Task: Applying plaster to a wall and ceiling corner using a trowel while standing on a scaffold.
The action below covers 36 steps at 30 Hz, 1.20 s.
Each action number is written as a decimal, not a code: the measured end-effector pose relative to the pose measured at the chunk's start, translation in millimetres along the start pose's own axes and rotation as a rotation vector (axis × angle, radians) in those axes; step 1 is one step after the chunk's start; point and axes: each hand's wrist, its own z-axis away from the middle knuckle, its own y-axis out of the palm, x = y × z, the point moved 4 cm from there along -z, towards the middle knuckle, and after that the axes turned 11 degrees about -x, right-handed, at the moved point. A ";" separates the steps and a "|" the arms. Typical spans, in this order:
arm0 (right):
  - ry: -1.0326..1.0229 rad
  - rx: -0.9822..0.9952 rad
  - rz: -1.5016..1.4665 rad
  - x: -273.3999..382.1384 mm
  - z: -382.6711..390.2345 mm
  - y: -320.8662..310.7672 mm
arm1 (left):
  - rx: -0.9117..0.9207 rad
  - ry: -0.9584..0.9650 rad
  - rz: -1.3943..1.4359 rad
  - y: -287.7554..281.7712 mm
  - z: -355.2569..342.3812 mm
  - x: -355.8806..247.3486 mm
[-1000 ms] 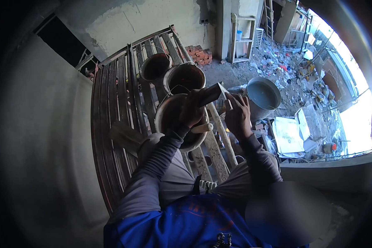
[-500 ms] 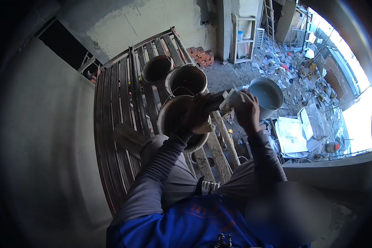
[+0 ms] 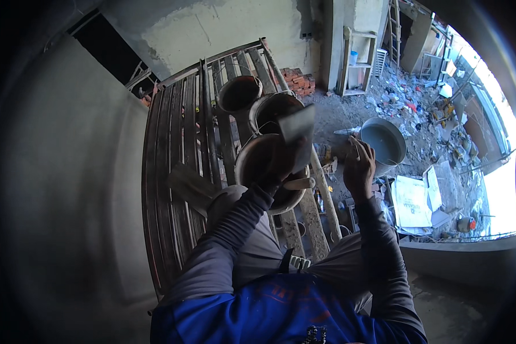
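My left hand (image 3: 288, 163) is closed over the nearest bucket (image 3: 243, 156), around a flat rectangular grey blade, seemingly a plastering trowel (image 3: 297, 124), blurred and tilted up. The grip itself is mostly in shadow. My right hand (image 3: 359, 166) is raised beside a large round tub (image 3: 402, 150) of greyish water, its fingers curled. Whatever is in it is smeared and too dark to name. From the nearest bucket sticks a pale wooden handle (image 3: 300, 183). Two more buckets, a middle one (image 3: 255, 117) and a far one (image 3: 221, 97), stand in line beyond it.
I am on a slatted platform (image 3: 172, 132) with gaps between its boards; a short board (image 3: 192, 188) lies by my left knee. A plastered wall (image 3: 80, 172) stands left. Stacked bricks (image 3: 297, 81), scattered rubble (image 3: 393, 92) and flattened cardboard (image 3: 411, 203) lie below, right of the platform.
My hands, close together before, are now apart. The trowel in my left hand has turned upward, away from the right hand. The whole view has shifted slightly.
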 end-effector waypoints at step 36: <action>-0.073 0.043 -0.060 63.4 23.0 39.9 | -0.526 0.303 0.241 -81.3 -48.5 68.2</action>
